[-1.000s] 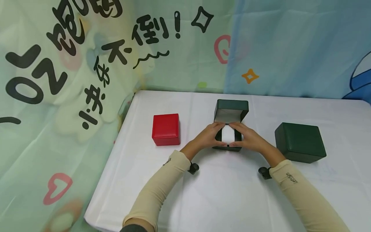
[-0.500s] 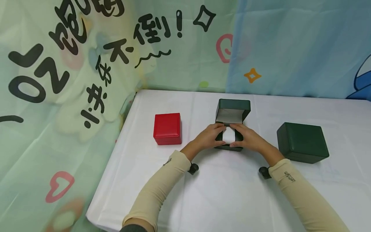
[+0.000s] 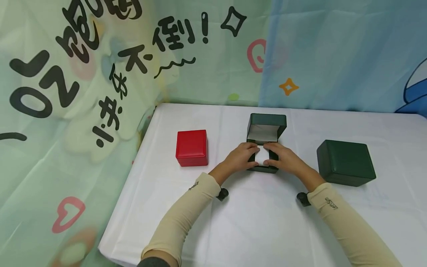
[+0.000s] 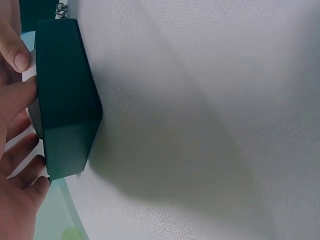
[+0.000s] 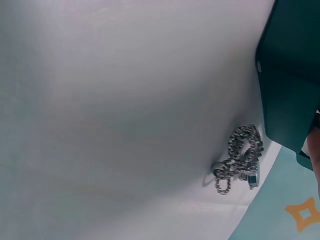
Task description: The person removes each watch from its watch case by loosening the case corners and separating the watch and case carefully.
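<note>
A dark green jewellery box [image 3: 268,119] stands on the white cloth with its lid up, pale inside. A white cushion [image 3: 261,155] sits in its base. From the left, my left hand [image 3: 241,157] holds the cushion with thumb in front and fingers behind. My right hand [image 3: 286,158] holds the cushion's other end in the same way. In the left wrist view, other fingers [image 4: 32,175] of the left hand lie against the box's side wall. A silver chain [image 5: 241,157] lies beside the box in the right wrist view; the head view does not show it.
A closed red box [image 3: 191,148] stands to the left of the open one. To the right is a larger closed green box [image 3: 347,163]. A printed cloth [image 3: 213,66] hangs behind and left of the table [image 3: 260,222].
The right thumb has shifted slightly on the front of the cushion. Both hands stay at the open box, and the boxes keep their places; the head view sways a little.
</note>
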Tool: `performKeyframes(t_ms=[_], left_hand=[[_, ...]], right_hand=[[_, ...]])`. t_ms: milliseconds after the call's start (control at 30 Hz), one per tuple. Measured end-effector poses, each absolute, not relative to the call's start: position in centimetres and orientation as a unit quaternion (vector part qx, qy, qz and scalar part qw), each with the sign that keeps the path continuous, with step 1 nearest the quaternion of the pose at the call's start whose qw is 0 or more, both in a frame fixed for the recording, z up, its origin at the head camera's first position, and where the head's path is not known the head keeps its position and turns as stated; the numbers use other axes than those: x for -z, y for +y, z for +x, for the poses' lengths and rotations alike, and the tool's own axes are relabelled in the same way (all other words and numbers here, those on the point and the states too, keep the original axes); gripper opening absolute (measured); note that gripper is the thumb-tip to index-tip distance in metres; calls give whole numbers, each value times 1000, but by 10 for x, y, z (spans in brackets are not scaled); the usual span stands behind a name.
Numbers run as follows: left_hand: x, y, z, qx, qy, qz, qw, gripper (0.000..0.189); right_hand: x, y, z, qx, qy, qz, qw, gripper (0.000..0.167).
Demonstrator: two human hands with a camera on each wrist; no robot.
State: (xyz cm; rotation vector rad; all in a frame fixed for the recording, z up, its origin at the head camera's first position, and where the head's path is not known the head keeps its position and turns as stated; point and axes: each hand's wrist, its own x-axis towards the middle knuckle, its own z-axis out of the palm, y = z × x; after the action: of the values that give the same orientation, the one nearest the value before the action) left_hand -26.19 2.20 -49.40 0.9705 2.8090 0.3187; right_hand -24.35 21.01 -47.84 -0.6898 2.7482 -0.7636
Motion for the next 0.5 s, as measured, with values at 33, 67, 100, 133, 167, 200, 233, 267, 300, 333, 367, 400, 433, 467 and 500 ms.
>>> performKeyframes(t_ms=[33, 67, 100, 133, 167, 200, 233, 267, 300, 333, 367, 400, 433, 467, 500], left_hand=[[494, 22, -262, -107, 938, 322, 76, 53], [494, 23, -261, -107, 939, 319, 75, 53], [494, 23, -261, -108, 939, 317, 76, 53], [493, 24, -261, -111, 940, 313, 77, 53], [493, 24, -261, -114, 941, 310, 78, 53], [492, 25, -260, -117, 941, 307, 80, 53], [491, 25, -260, -120, 942, 304, 81, 53], [491, 26, -260, -122, 942, 300, 83, 53], [490, 27, -260, -123, 943, 296, 85, 52], [490, 28, -260, -124, 945, 291, 88, 52], [489, 29, -260, -124, 946, 285, 91, 51], [489, 30, -260, -123, 948, 279, 93, 51], [489, 31, -260, -121, 950, 273, 95, 50], [490, 32, -260, -120, 951, 269, 97, 50], [490, 33, -260, -119, 952, 264, 98, 50]], right_hand=[[479, 210, -243, 261, 931, -233, 103, 62], [480, 210, -243, 263, 931, -232, 102, 62], [481, 211, -243, 263, 931, -230, 102, 62], [482, 211, -243, 263, 932, -229, 101, 62], [482, 211, -244, 264, 932, -228, 101, 61], [483, 212, -244, 264, 932, -227, 101, 61], [484, 212, -244, 263, 932, -227, 99, 61], [485, 213, -244, 263, 932, -228, 97, 60], [485, 213, -244, 262, 932, -231, 95, 60], [486, 213, -245, 261, 932, -233, 93, 59], [486, 212, -245, 262, 932, -235, 91, 59], [487, 212, -245, 261, 932, -236, 89, 58], [487, 212, -244, 261, 931, -238, 87, 58], [487, 212, -244, 261, 931, -239, 85, 57], [487, 211, -244, 261, 932, -238, 84, 57]])
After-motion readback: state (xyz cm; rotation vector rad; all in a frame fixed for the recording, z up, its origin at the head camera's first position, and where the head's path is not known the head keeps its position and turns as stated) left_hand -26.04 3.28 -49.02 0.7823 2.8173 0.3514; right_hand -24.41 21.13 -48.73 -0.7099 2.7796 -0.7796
